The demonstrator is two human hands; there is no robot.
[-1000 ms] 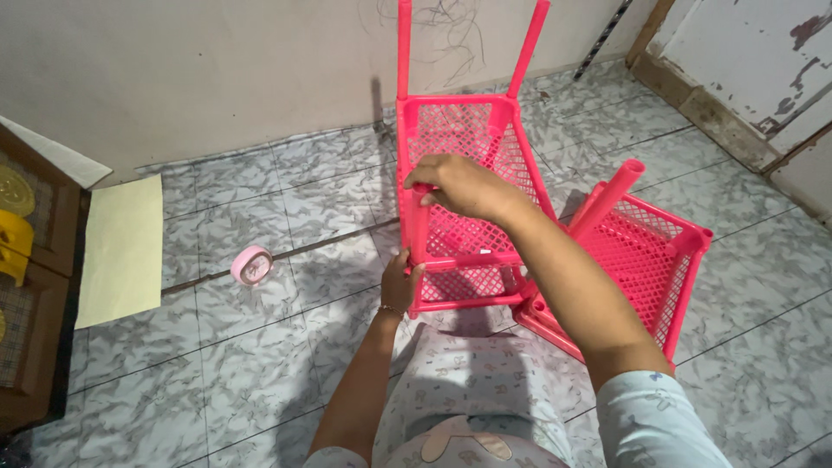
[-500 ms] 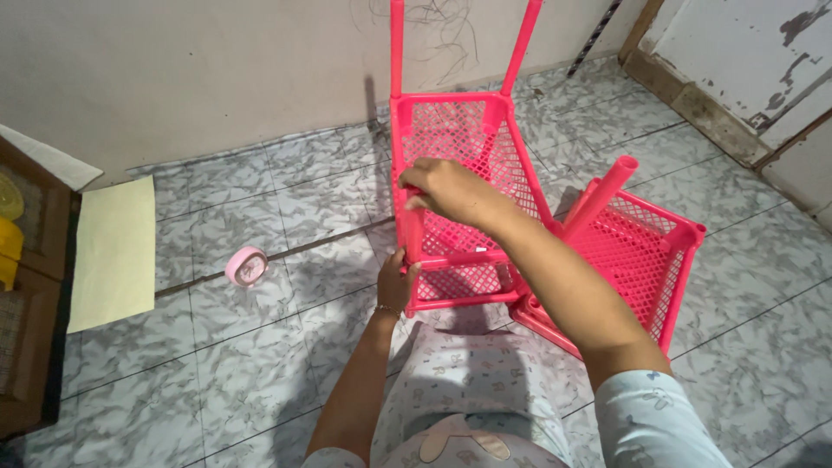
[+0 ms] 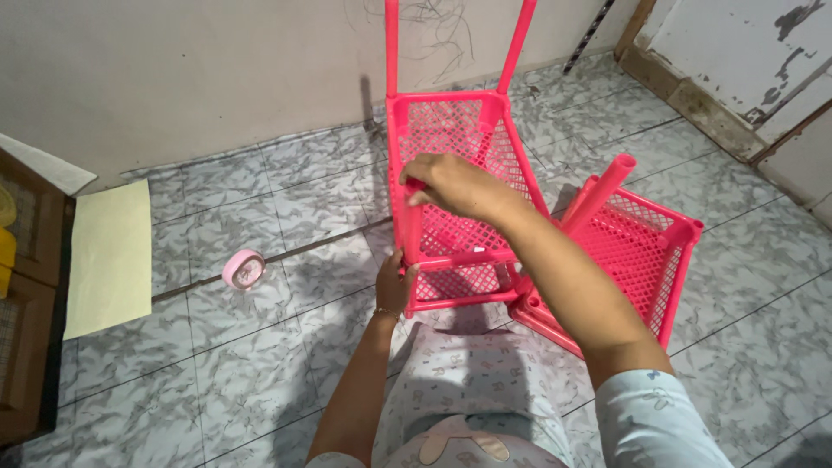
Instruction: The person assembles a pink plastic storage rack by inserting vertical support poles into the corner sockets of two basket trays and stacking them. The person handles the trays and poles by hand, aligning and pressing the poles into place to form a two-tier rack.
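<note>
A: The pink rack (image 3: 451, 199) stands on the tiled floor (image 3: 260, 347), a second shelf (image 3: 633, 260) leaning beside it.

B: Right hand (image 3: 451, 185) grips the upper post; left hand (image 3: 395, 284) pinches the lower corner. I'd keep both posts aligned and press evenly.

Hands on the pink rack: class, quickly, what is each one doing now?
Left hand: gripping the pink rack's lower corner.
Right hand: closed around its upright post.
</note>
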